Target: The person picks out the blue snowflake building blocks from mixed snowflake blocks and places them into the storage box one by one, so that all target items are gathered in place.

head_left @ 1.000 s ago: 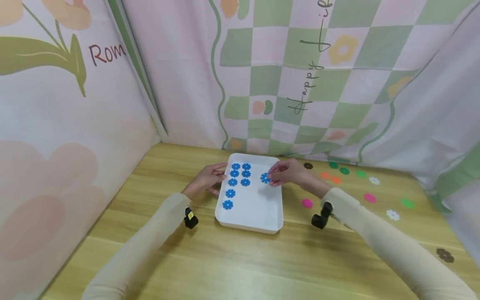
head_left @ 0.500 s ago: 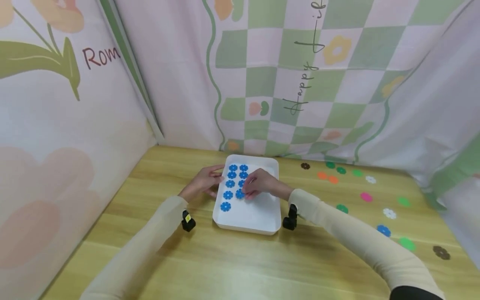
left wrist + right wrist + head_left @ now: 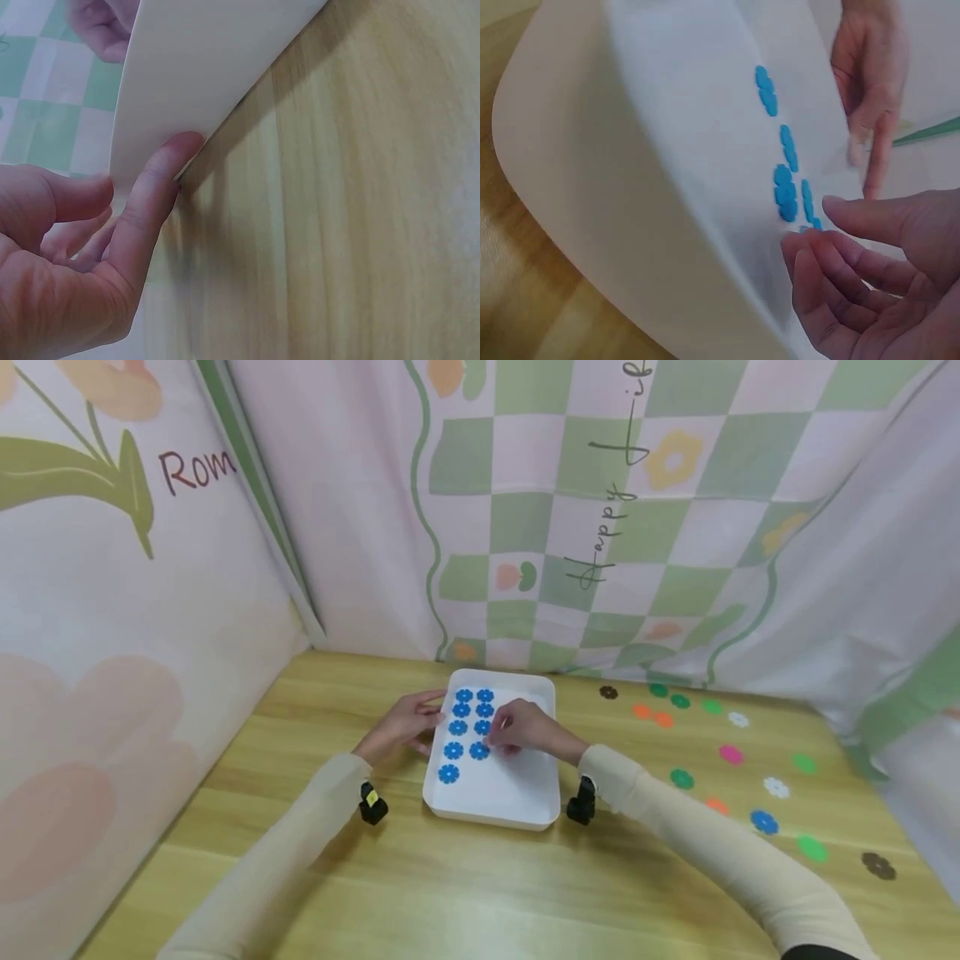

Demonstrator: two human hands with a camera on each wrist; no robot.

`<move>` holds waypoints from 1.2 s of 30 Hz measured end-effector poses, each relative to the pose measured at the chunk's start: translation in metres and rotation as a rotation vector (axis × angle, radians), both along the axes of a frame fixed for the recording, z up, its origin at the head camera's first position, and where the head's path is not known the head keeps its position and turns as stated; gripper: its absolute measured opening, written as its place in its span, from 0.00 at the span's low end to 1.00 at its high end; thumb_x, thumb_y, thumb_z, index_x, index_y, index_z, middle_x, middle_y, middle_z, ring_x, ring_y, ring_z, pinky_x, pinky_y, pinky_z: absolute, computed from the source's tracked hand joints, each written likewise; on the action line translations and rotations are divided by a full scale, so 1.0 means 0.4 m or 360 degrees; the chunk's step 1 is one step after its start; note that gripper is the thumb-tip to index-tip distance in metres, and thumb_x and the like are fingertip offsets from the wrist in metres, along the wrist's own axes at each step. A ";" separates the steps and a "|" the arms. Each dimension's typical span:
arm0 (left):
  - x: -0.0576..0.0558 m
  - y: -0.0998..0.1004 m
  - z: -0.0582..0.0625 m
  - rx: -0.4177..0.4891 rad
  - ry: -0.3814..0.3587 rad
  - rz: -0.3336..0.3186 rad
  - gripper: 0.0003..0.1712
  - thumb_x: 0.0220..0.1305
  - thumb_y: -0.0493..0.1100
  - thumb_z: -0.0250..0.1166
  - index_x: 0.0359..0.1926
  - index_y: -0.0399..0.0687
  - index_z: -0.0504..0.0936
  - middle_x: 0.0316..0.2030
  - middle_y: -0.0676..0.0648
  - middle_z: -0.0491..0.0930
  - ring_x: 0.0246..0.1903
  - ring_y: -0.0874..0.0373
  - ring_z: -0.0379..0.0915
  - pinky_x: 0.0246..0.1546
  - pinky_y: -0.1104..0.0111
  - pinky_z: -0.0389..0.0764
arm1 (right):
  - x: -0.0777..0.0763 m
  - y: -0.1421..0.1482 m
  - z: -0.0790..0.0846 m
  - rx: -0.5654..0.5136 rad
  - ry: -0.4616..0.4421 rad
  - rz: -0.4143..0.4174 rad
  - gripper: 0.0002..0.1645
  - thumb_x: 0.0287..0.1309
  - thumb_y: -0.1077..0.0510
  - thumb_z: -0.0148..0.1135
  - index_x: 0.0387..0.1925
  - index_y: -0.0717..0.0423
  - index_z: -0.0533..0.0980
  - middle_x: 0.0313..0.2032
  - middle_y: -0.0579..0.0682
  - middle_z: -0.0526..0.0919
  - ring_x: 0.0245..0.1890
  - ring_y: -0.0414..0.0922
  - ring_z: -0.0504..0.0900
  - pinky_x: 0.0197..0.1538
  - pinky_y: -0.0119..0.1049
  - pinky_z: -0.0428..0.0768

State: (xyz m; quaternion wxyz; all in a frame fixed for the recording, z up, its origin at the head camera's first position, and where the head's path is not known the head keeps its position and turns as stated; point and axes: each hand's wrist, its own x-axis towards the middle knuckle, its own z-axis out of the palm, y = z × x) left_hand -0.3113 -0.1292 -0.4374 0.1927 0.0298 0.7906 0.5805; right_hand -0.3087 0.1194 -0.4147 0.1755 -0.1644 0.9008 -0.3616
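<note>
A white rectangular tray [image 3: 495, 797] lies on the wooden table, with blue flower-shaped discs [image 3: 448, 774] set out in two columns on its left side. The left column reaches one disc nearer to me than the second. Over the second column is my right hand [image 3: 525, 727], its fingertips right beside the front disc [image 3: 478, 751] there. In the right wrist view, the thumb [image 3: 851, 216] stands apart from the fingers, and that blue disc [image 3: 785, 193] lies flat. My left hand [image 3: 405, 722] rests against the tray's left side, fingers along the outer wall [image 3: 184, 82] and thumb at the rim.
Loose discs lie scattered on the right of the table: a blue one [image 3: 765, 822], a pink one [image 3: 731, 754], white [image 3: 776, 787], brown [image 3: 878, 866], and several green and orange ones. A checked curtain [image 3: 585, 527] hangs behind the table.
My right hand has carried a blue disc leftward from the tray's right side to the second column and let it go there. My left hand stays at the tray's left side.
</note>
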 end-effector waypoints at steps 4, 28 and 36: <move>-0.001 0.002 0.001 -0.0006 -0.0005 0.0004 0.32 0.81 0.38 0.55 0.81 0.52 0.61 0.73 0.34 0.70 0.57 0.40 0.82 0.34 0.62 0.93 | -0.011 0.030 0.014 -0.0036 0.0072 0.0077 0.07 0.68 0.61 0.68 0.39 0.63 0.83 0.30 0.55 0.89 0.26 0.43 0.85 0.34 0.36 0.89; -0.001 -0.009 0.004 -0.0054 -0.0017 -0.0007 0.34 0.81 0.38 0.55 0.82 0.54 0.60 0.70 0.33 0.73 0.54 0.41 0.84 0.36 0.61 0.93 | 0.031 0.427 0.018 -0.0112 0.0455 -0.0141 0.19 0.78 0.56 0.58 0.56 0.69 0.80 0.45 0.65 0.87 0.41 0.56 0.87 0.41 0.40 0.89; -0.001 0.000 -0.001 -0.0040 -0.0022 -0.0017 0.34 0.81 0.38 0.56 0.82 0.54 0.60 0.71 0.32 0.71 0.54 0.41 0.84 0.35 0.60 0.93 | 0.055 0.585 0.016 0.0037 0.0555 -0.0182 0.18 0.78 0.56 0.57 0.57 0.67 0.79 0.47 0.63 0.86 0.44 0.47 0.85 0.41 0.32 0.87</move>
